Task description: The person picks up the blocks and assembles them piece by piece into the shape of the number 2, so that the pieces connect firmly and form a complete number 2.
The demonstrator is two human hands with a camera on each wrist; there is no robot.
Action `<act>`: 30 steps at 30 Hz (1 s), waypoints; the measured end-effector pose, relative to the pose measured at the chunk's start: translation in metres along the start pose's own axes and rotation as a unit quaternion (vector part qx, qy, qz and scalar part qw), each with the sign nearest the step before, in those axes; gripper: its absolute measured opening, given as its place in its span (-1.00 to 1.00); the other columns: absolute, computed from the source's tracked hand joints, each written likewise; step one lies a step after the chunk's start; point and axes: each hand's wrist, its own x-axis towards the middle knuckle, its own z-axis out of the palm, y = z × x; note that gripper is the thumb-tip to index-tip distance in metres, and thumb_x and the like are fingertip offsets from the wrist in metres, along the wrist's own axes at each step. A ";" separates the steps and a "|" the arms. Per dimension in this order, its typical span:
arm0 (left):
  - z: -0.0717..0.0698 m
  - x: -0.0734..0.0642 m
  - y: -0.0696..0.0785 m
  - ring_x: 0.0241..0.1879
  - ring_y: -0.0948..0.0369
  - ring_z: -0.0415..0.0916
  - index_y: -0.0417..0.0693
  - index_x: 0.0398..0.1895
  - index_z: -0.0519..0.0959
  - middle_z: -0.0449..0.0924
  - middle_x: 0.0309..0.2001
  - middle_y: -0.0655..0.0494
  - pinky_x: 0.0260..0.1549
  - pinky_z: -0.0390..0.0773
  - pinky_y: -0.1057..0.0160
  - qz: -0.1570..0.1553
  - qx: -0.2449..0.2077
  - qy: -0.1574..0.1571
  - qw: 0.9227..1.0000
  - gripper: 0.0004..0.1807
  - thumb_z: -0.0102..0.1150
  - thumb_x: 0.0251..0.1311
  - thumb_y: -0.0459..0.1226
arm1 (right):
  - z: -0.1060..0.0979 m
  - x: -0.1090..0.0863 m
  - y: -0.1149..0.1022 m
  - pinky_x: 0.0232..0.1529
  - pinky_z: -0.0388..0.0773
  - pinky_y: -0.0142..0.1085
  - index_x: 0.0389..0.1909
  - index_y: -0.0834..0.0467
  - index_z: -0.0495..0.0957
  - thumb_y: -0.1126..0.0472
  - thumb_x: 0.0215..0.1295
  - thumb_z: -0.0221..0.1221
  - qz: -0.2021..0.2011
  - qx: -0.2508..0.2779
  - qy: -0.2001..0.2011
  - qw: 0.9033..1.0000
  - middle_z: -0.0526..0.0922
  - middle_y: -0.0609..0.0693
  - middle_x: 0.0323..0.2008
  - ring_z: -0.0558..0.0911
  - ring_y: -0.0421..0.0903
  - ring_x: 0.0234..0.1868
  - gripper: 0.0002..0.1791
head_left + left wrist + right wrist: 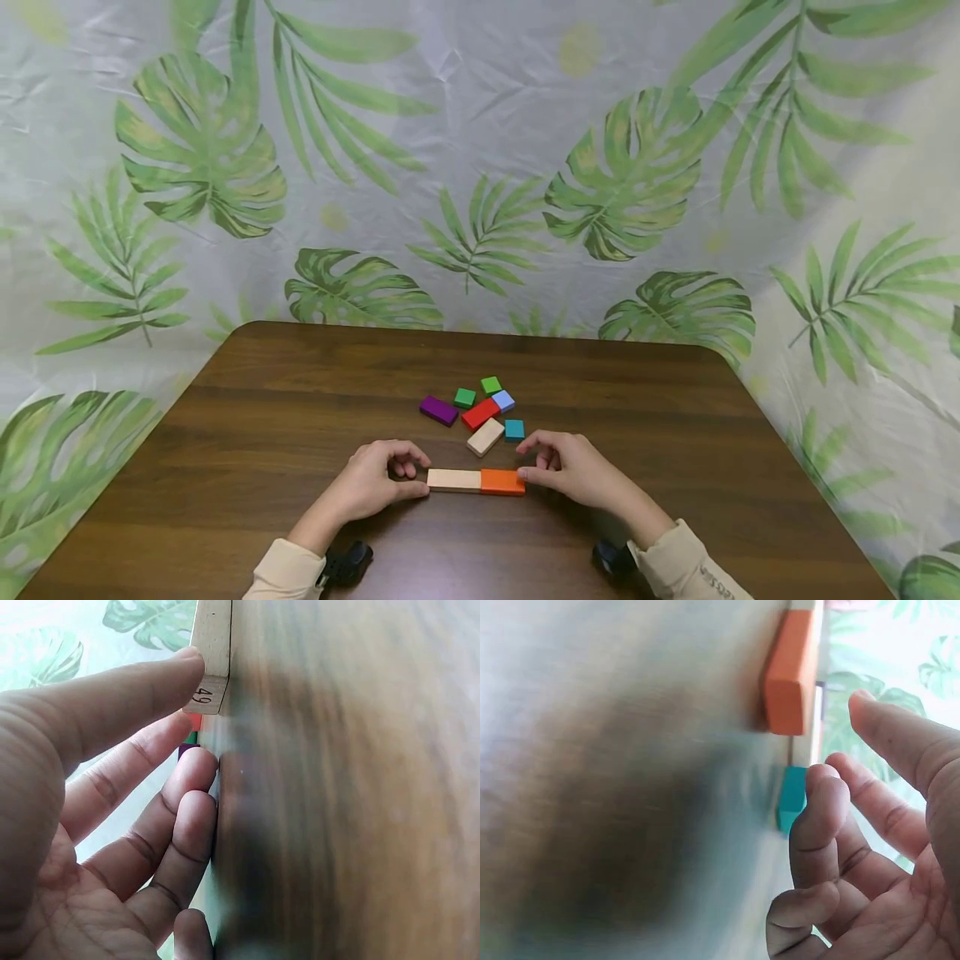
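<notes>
On dark wood-grain table point(675, 442), touching left end of plain wooden block point(453, 478) with relaxed left hand point(372, 478); poising relaxed right hand point(576, 470) at right end of abutting orange block point(500, 481); gripping nothing with either.

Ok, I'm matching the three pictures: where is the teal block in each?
Head: teal block, below and slightly right of centre, beyond the orange block.
Left wrist: not visible.
Right wrist: right of centre, below the orange block in the picture.
Shared landmark: leaf-print backdrop.

Orange block point(501, 482) touches pale block point(453, 480).
</notes>
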 end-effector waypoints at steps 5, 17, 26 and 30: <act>-0.001 -0.001 0.001 -0.34 0.34 0.48 0.09 -0.21 0.77 0.62 -0.37 0.19 -0.29 0.43 0.37 0.003 -0.013 0.003 1.000 -0.78 0.65 0.11 -0.20 | -0.006 0.011 -0.007 -0.43 0.44 -0.41 0.07 0.14 0.70 0.02 0.47 0.38 -0.003 0.001 0.009 1.000 0.54 -0.14 -0.43 0.45 -0.28 -0.50 -0.67; 0.002 -0.002 0.001 -0.33 0.33 0.48 0.14 -0.26 0.77 0.61 -0.39 0.24 -0.28 0.40 0.36 -0.005 -0.005 0.013 1.000 -0.79 0.66 0.09 -0.17 | -0.006 0.057 -0.029 -0.45 0.38 -0.37 -0.01 0.16 0.71 0.08 0.45 0.39 0.001 -0.016 0.024 1.000 0.55 -0.09 -0.47 0.44 -0.18 -0.50 -0.74; 0.001 -0.002 0.001 -0.34 0.35 0.48 0.16 -0.26 0.78 0.61 -0.39 0.27 -0.28 0.40 0.37 -0.007 -0.010 0.011 1.000 -0.80 0.65 0.10 -0.16 | 0.005 0.092 -0.043 -0.43 0.33 -0.39 0.01 0.20 0.74 0.10 0.39 0.45 0.009 -0.021 0.025 0.999 0.48 -0.10 -0.51 0.39 -0.21 -0.51 -0.69; 0.001 -0.002 0.000 -0.34 0.36 0.48 0.16 -0.26 0.78 0.61 -0.39 0.27 -0.28 0.41 0.37 -0.004 -0.009 0.010 1.000 -0.81 0.65 0.11 -0.16 | 0.011 0.103 -0.045 -0.44 0.31 -0.39 0.00 0.21 0.74 0.12 0.36 0.47 0.014 -0.021 0.020 0.999 0.47 -0.11 -0.58 0.38 -0.21 -0.55 -0.69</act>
